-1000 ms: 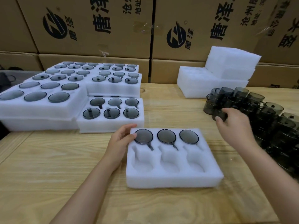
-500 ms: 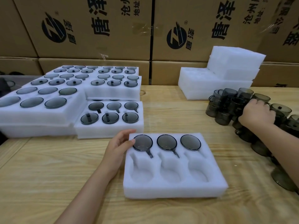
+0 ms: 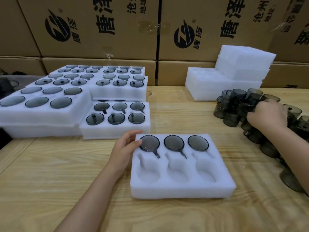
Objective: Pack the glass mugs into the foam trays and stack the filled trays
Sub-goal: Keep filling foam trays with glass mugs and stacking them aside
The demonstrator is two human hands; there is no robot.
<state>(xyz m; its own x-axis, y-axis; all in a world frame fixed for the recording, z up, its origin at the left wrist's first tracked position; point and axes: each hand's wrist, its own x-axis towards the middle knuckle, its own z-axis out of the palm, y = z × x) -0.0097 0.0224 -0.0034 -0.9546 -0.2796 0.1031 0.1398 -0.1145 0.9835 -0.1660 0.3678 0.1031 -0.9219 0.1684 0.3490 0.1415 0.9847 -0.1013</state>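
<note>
The left hand (image 3: pixel 124 148) rests at the far left corner of a white foam tray (image 3: pixel 182 190). Its fingers (image 3: pixel 132 133) are loosely curved and narrowly spread, lying on the foam and holding nothing. The thumb tip touches the rim of the nearest mug (image 3: pixel 149 142), a smoky grey glass one sunk into the tray's far left pocket. Beyond the thumb, two more mugs (image 3: pixel 173 142) fill the rest of that far row, their handles pointing toward the person. The three pockets nearer the wrist are empty.

The right hand (image 3: pixel 267 115) reaches into a cluster of loose mugs (image 3: pixel 234 104) well off to the right on the table (image 3: pixel 50 173). Its fingers (image 3: pixel 260 106) curl down among the glass, tips hidden, so I cannot tell whether they grip one.

Past the left fingertips, just beyond the tray, sit stacked filled trays (image 3: pixel 115 131), with taller stacks further left. Behind the right hand lies a pile of empty foam trays (image 3: pixel 222 87). Printed cardboard boxes (image 3: pixel 103 30) line the back.
</note>
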